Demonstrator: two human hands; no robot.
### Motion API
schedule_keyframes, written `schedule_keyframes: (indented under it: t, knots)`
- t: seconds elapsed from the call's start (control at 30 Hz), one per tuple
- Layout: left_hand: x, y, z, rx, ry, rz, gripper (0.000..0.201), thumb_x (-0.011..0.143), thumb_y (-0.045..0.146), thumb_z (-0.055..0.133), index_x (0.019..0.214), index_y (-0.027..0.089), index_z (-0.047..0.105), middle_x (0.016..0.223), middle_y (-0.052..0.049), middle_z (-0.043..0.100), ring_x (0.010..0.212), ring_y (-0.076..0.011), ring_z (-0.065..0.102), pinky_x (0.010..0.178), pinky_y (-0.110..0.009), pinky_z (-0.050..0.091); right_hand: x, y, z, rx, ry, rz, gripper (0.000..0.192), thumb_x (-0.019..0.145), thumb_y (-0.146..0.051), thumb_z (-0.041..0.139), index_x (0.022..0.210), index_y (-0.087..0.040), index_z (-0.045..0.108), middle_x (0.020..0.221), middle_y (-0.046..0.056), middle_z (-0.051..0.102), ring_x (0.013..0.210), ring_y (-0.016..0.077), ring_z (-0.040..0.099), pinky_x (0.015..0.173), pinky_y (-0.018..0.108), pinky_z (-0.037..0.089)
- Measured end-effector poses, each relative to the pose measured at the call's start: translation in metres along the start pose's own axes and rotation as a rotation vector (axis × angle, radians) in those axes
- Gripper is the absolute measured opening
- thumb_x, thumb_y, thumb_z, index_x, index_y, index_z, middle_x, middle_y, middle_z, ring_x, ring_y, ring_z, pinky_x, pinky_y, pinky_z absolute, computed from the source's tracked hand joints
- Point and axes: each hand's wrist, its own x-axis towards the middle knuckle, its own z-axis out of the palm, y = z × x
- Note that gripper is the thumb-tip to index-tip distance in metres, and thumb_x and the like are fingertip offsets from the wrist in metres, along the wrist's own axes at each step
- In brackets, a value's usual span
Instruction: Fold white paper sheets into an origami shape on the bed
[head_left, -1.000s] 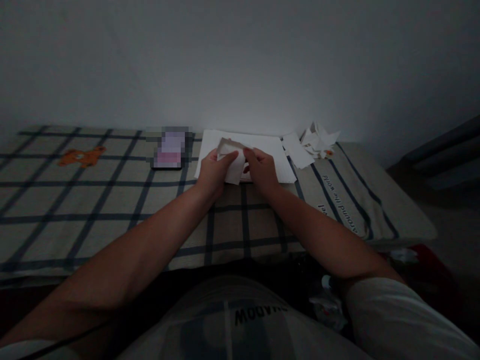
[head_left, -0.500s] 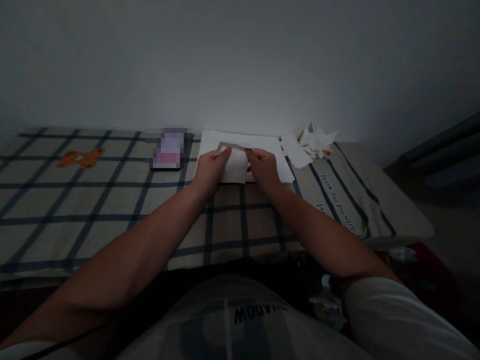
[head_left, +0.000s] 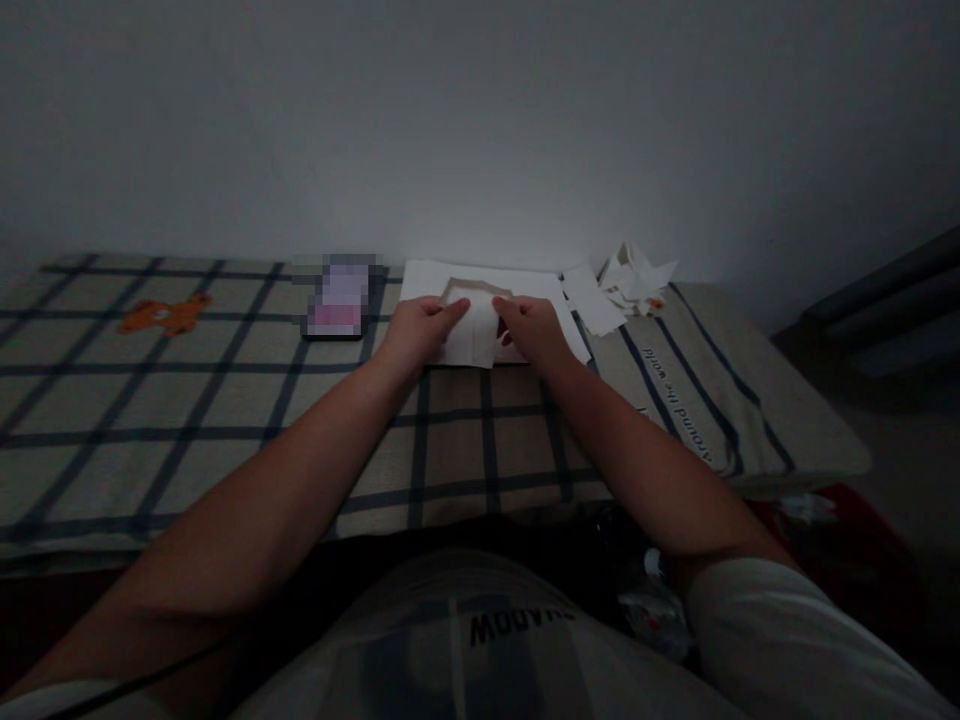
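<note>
My left hand point(head_left: 417, 331) and my right hand point(head_left: 532, 330) both pinch one small white folded paper piece point(head_left: 474, 335) between them. It is held low over a larger white sheet point(head_left: 486, 285) that lies on the plaid cloth near the wall. The upper edge of the held piece stands up slightly between my fingertips. How it is folded is too dim to tell.
The checked cloth point(head_left: 225, 400) covers a low surface against a white wall. A phone point(head_left: 339, 298) lies left of the sheet. Several paper scraps point(head_left: 626, 285) are heaped to the right. An orange bear patch point(head_left: 165, 315) is at far left. The surface's edge drops off at right.
Both hands have lowered the paper piece closer to the sheet and spread its top edge wider. My arms barely shifted.
</note>
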Motion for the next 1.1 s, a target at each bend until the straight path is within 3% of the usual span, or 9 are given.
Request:
schedule_keyframes:
  t: [0.17, 0.5, 0.77, 0.9, 1.1]
  knots:
    - [-0.003, 0.001, 0.001, 0.053, -0.075, -0.048, 0.031, 0.059, 0.041, 0.085, 0.071, 0.017, 0.070, 0.066, -0.006, 0.068, 0.059, -0.0190, 0.060, 0.058, -0.032, 0.049, 0.000, -0.003, -0.004, -0.026, -0.022, -0.004, 0.043, 0.091, -0.043, 0.055, 0.055, -0.019, 0.055, 0.052, -0.001, 0.056, 0.048, 0.0115, 0.053, 0.049, 0.025, 0.041]
    - [-0.002, 0.005, -0.001, -0.013, -0.023, -0.057, 0.031, 0.062, 0.036, 0.082, 0.083, 0.015, 0.073, 0.077, -0.008, 0.073, 0.066, -0.0212, 0.067, 0.061, -0.033, 0.054, -0.004, -0.010, -0.004, 0.043, -0.075, -0.034, 0.041, 0.081, -0.056, 0.066, 0.065, -0.019, 0.062, 0.056, -0.001, 0.061, 0.049, 0.0100, 0.053, 0.049, 0.023, 0.040]
    - [0.001, 0.004, -0.005, -0.015, -0.059, -0.104, 0.031, 0.059, 0.038, 0.084, 0.077, 0.015, 0.073, 0.073, -0.009, 0.073, 0.061, -0.0197, 0.064, 0.056, -0.031, 0.052, -0.006, -0.013, -0.004, -0.026, -0.020, -0.061, 0.049, 0.087, -0.055, 0.058, 0.053, -0.019, 0.056, 0.049, -0.001, 0.055, 0.049, 0.0103, 0.051, 0.052, 0.024, 0.040]
    - [0.001, 0.003, -0.004, -0.032, -0.096, -0.139, 0.030, 0.061, 0.037, 0.083, 0.078, 0.015, 0.072, 0.072, -0.008, 0.072, 0.059, -0.0182, 0.063, 0.056, -0.029, 0.052, -0.005, -0.008, -0.001, 0.069, -0.027, -0.040, 0.039, 0.085, -0.051, 0.061, 0.062, -0.019, 0.059, 0.052, -0.002, 0.055, 0.050, 0.0107, 0.051, 0.051, 0.024, 0.041]
    - [-0.004, 0.014, -0.001, -0.051, -0.139, -0.192, 0.025, 0.070, 0.034, 0.077, 0.087, 0.016, 0.071, 0.082, -0.006, 0.073, 0.070, -0.0167, 0.066, 0.071, -0.031, 0.055, 0.000, -0.001, 0.000, 0.167, 0.019, -0.040, 0.028, 0.082, -0.043, 0.063, 0.072, -0.017, 0.064, 0.058, -0.003, 0.054, 0.055, 0.0108, 0.051, 0.054, 0.025, 0.041]
